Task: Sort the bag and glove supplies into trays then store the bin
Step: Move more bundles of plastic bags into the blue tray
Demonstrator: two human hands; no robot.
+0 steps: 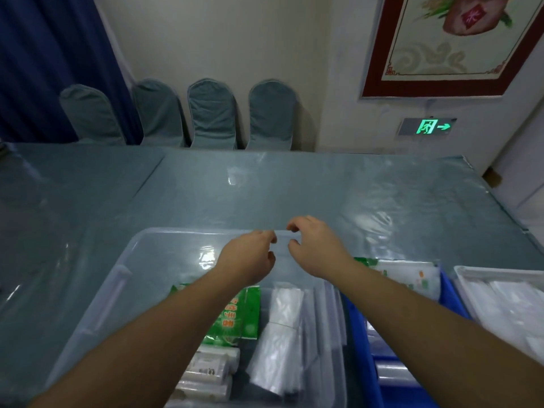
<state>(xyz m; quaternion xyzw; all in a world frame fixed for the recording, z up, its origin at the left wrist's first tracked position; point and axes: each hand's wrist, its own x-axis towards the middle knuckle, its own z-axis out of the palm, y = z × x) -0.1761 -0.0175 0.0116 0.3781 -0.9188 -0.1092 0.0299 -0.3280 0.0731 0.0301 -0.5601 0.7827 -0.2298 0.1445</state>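
A clear plastic bin [112, 293] stands on the table in front of me. Inside it lie a green printed pack [243, 316], white bag rolls [207, 369] and a bundle of clear bags [279, 331]. My left hand [250, 260] and my right hand [318, 245] reach over the bin to the middle of its far rim, close together. On each hand the curled fingers are above the rim and the thumb below it, with a gap between. Neither hand holds anything. A blue tray [360, 334] with white and green packs [409, 275] sits right of the bin.
A white tray [465, 270] with clear packets stands at the far right, touching the blue tray. The table [265, 187] is covered with a grey cloth under clear plastic. Several covered chairs [212, 113] line the wall beyond its far edge.
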